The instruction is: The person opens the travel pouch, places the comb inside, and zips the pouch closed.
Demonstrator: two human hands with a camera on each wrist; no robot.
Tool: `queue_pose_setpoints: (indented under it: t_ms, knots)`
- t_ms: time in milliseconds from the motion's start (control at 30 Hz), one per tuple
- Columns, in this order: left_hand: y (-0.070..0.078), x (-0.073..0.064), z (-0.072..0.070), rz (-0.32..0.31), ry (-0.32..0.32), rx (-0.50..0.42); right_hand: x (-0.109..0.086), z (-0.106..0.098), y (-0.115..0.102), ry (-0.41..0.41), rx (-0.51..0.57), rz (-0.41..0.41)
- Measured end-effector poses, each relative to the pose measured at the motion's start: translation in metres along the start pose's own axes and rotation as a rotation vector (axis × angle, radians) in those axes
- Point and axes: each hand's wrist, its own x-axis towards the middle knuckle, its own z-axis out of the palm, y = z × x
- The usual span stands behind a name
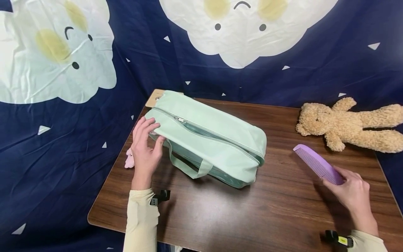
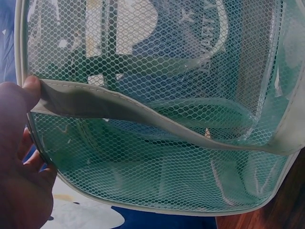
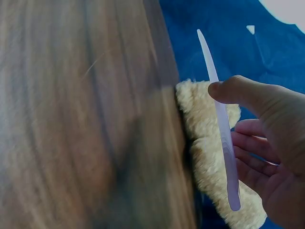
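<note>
A mint-green zippered bag (image 1: 217, 140) with clear, mesh-patterned sides lies at an angle on the table, its top zipper partly parted. My left hand (image 1: 146, 143) grips the bag's left end; in the left wrist view the thumb (image 2: 32, 88) presses by the handle strap (image 2: 119, 107) while the fingers curl behind the edge. Over the right side of the table, my right hand (image 1: 351, 189) holds a purple comb (image 1: 318, 162) by one end, teeth facing left. Seen edge-on in the right wrist view, the comb (image 3: 221, 124) is pinched between thumb and fingers.
A tan teddy bear (image 1: 340, 122) lies at the back right, its legs past the table's edge. Left of the bag is a small pink item (image 1: 129, 159), partly hidden by my left hand. Behind the bag's far left corner lies a light wooden piece (image 1: 152, 99). Dark-blue cloth surrounds the wooden table (image 1: 245, 213).
</note>
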Motion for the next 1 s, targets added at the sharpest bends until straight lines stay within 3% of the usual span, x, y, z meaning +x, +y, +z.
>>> queue_pose_setpoints:
  t_ms: [233,500,1000]
  knots:
    - [0.000,0.000,0.000,0.000,-0.001,0.002,0.008,-0.005,-0.015,0.033,0.019,-0.040]
    - [0.000,0.000,0.001,0.001,0.003,0.002,0.017,-0.006,-0.029,0.141,0.016,-0.108]
    - [0.000,0.000,0.002,0.002,0.008,0.003,0.032,-0.013,-0.060,0.210,0.075,-0.092]
